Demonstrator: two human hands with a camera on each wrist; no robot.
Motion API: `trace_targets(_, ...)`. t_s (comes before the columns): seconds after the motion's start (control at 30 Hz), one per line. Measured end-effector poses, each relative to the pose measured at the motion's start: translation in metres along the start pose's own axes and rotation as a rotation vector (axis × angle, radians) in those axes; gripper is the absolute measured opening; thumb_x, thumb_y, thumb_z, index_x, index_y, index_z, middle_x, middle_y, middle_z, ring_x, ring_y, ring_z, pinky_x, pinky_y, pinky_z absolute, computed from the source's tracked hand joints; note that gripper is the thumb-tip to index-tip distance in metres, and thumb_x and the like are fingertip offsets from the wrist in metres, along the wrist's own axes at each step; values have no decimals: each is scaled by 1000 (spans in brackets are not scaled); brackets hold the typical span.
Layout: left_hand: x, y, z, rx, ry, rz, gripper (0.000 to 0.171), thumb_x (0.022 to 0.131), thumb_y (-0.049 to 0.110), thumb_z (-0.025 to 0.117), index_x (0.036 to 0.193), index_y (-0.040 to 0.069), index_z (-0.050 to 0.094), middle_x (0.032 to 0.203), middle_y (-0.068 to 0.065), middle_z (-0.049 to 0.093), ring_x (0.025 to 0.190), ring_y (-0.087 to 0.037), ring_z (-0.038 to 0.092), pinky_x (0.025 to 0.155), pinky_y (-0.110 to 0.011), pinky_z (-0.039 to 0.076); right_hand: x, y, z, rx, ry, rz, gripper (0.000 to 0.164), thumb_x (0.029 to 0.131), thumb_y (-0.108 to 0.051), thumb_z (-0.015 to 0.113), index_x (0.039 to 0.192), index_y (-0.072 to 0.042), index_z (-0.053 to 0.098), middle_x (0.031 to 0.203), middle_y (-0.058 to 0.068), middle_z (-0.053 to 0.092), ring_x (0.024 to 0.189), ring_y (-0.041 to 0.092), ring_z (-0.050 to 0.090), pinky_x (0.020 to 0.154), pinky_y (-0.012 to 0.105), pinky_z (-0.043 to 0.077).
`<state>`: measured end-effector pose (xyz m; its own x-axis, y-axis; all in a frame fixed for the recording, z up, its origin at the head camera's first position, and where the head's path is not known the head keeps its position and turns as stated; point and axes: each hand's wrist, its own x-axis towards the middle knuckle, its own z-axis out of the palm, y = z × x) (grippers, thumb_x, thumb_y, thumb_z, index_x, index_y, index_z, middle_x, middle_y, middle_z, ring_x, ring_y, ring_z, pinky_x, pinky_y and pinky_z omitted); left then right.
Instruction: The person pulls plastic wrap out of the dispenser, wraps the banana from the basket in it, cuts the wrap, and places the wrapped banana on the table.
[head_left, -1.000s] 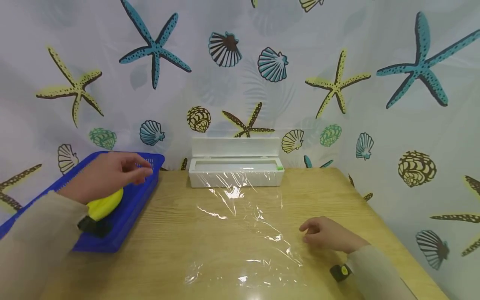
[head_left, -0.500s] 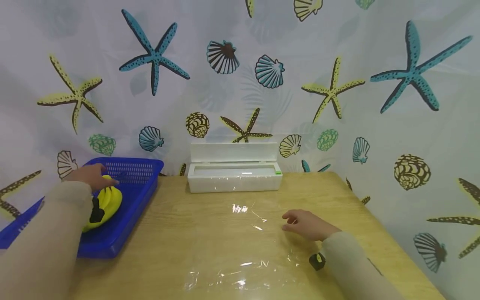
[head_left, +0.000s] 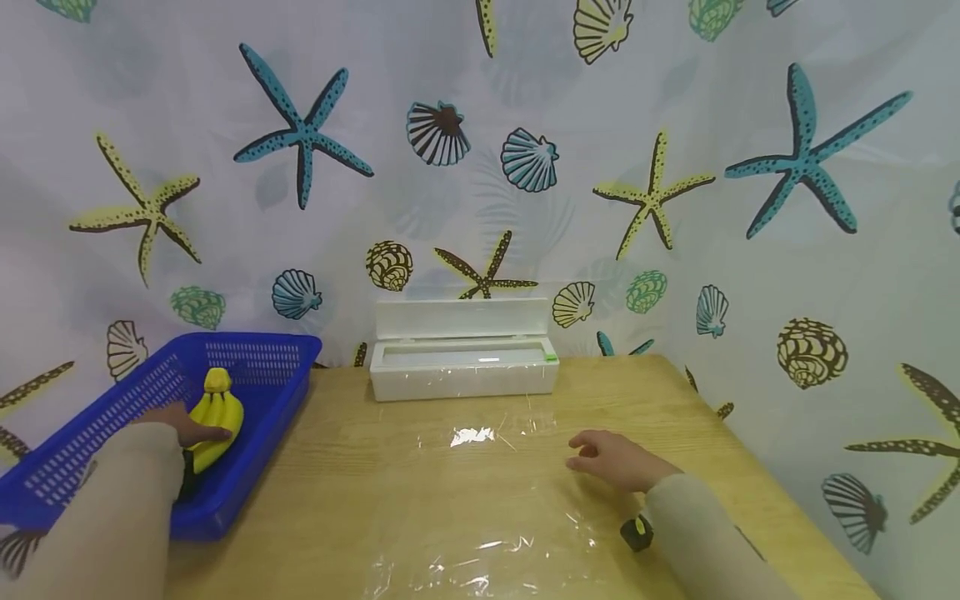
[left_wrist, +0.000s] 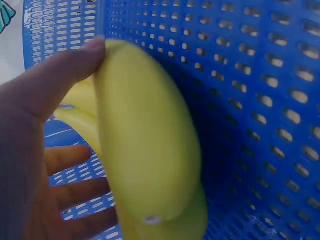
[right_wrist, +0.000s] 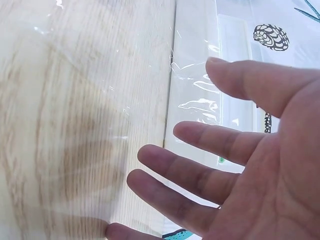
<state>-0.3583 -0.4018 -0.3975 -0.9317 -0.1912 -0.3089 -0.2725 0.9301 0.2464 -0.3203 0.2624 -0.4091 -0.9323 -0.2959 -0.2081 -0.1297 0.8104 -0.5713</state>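
My left hand (head_left: 178, 423) is down in the blue basket at a bunch of yellow bananas (head_left: 217, 417). The left wrist view has the thumb lying against one banana (left_wrist: 145, 130), while the other fingers (left_wrist: 75, 192) reach round the far side, their tips partly hidden. Over the right part of the table, my right hand (head_left: 618, 460) hovers with relaxed, spread fingers and holds nothing. Near it, clear cling film (head_left: 487, 508) stretches across the wood from a white cling film dispenser (head_left: 465, 379), whose lid stands raised.
The blue perforated basket (head_left: 277, 433) occupies the left of the wooden table (head_left: 330, 500). A green tab (head_left: 551, 357) marks the dispenser's right end. Behind and to the right hangs a curtain (head_left: 450, 200) printed with starfish and shells.
My left hand has come down from above the basket to the bananas. The right hand has shifted slightly left. The film lies flatter, and the head view has tilted up a little.
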Motion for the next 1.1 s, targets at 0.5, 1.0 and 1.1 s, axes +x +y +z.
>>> trace_targets(0.5, -11, 16, 7, -139, -31, -38, 105, 70, 56, 84, 122, -22, 37, 95, -25, 55, 89, -35, 54, 82, -45, 51, -3, -2, 3, 22, 22, 13, 46, 97, -35, 64, 133, -6, 59, 124, 13, 67, 110, 26, 64, 84, 43, 57)
trace_targets(1.0, -17, 16, -31, -57, 190, 171, 108, 76, 69, 71, 129, -19, 38, 98, -27, 60, 81, -33, 58, 68, -40, 50, -6, -3, 6, 34, 36, -3, 47, 97, -36, 64, 132, -5, 59, 121, 10, 67, 105, 23, 64, 80, 41, 56)
trace_targets(1.1, -22, 21, -39, -55, 237, 196, 113, 77, 72, 68, 135, -18, 33, 104, -28, 59, 82, -33, 59, 67, -40, 50, -7, -5, 7, 20, 34, -14, 46, 98, -35, 63, 132, -5, 59, 121, 11, 68, 107, 24, 65, 85, 44, 56)
